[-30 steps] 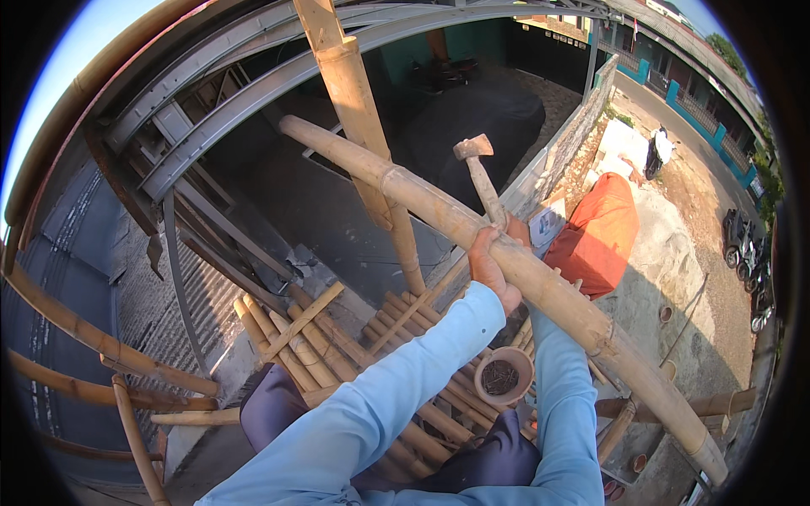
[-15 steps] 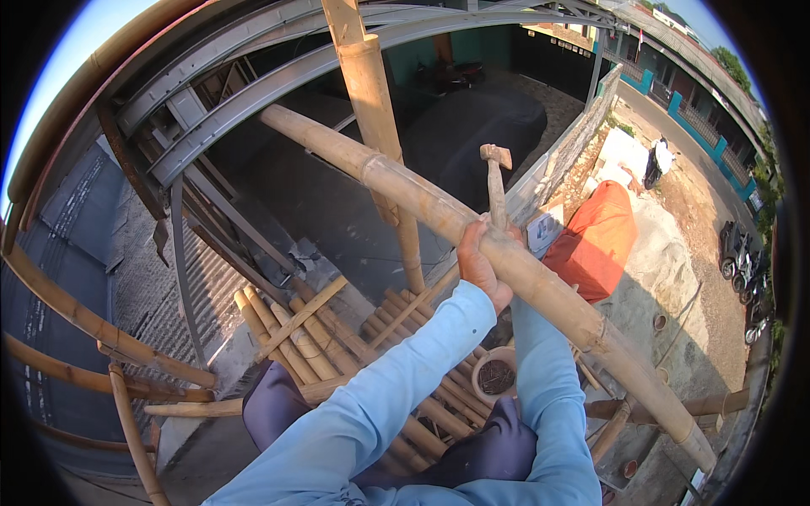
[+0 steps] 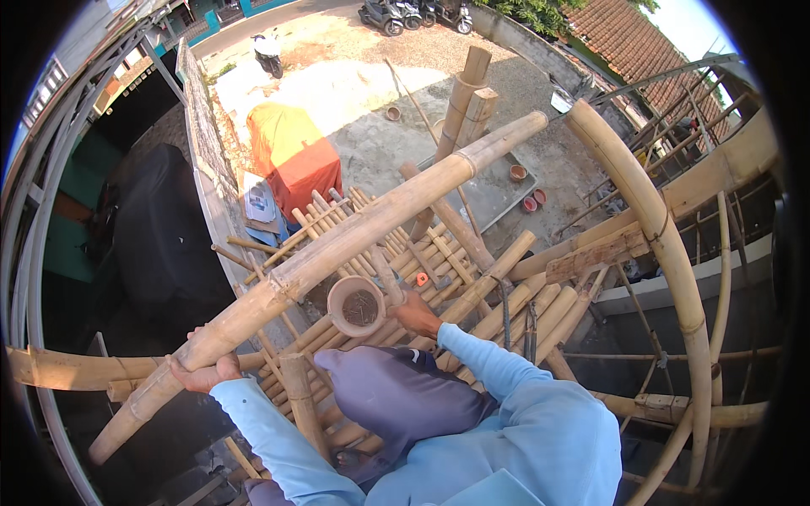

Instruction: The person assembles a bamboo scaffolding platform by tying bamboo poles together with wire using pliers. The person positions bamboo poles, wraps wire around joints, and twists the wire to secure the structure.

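Observation:
A long thick bamboo pole [image 3: 337,251] slants across the view, from the lower left up to the upper right. My left hand [image 3: 207,371] is closed around it near its lower left end, palm from below. My right hand [image 3: 415,315] grips the wooden handle of a hammer [image 3: 386,277] on the near side of the pole. The hammer's head is hidden, apparently behind the pole. Just left of my right hand stands a pale bucket [image 3: 334,309] with a heap of thin nails [image 3: 361,309] inside.
A platform of bamboo poles [image 3: 472,297] lies under me, with gaps between them. Upright bamboo posts [image 3: 452,126] rise beyond the long pole. A curved pole [image 3: 666,244] stands at the right. Far below are an orange cover [image 3: 291,160], a dark covered shape [image 3: 164,228] and parked motorbikes [image 3: 384,17].
My view has swung to the right. The pole now slants the other way across it. My hands have moved apart: left toward the pole's lower end, right with the hammer lowered beside the bucket.

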The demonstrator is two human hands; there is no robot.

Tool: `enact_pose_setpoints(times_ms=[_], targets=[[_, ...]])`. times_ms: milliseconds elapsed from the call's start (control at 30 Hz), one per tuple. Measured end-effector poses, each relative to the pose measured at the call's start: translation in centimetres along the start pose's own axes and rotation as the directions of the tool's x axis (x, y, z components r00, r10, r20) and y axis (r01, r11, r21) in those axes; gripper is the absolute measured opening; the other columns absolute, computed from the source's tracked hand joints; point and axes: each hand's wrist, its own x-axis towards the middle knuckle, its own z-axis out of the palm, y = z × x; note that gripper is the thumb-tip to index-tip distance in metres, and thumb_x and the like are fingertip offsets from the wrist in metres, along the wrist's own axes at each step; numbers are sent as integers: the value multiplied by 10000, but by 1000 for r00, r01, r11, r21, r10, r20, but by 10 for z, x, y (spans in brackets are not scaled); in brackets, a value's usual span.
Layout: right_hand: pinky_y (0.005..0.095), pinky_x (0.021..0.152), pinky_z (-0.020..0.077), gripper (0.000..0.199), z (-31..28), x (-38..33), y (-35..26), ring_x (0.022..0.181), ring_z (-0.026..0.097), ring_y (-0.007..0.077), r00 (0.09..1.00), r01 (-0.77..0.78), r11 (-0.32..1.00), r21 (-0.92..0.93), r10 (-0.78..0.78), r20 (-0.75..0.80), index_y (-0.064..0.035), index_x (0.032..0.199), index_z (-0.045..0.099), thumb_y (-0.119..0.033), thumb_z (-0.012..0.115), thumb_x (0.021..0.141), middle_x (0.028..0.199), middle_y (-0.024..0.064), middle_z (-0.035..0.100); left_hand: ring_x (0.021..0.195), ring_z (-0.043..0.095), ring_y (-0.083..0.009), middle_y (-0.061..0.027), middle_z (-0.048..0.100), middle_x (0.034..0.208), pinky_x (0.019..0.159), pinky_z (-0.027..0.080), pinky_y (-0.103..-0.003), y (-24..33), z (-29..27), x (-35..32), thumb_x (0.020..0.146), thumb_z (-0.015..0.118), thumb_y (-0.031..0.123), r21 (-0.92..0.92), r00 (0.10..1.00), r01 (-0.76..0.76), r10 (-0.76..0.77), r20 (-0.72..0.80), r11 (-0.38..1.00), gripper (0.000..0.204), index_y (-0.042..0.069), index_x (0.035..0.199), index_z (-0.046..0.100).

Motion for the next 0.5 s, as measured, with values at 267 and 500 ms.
enact_pose_setpoints(times_ms=[267, 500], targets=[[338, 755, 589, 398, -84, 22, -45, 962, 697, 222, 935, 126, 661, 740, 170, -311, 53, 1269, 542, -107, 657, 923, 1121, 170, 683, 999, 593, -303, -132, 583, 1044, 946, 503, -505, -31, 4, -1, 836, 718, 495, -95, 988, 67, -80, -132, 993, 581, 94, 1203, 514], [505, 1192, 369, 746, -97, 47, -136, 1440, 397, 382, 976, 197, 649, 735, -59, -209, 60, 1542, 225, -365, 543, 1018, 1552, 271, 359, 731, 610, -261, -106, 598, 860, 732, 527, -450, -46, 30, -46, 804, 763, 420, -211, 963, 224, -249, -100, 952, 430, 124, 1037, 555]])
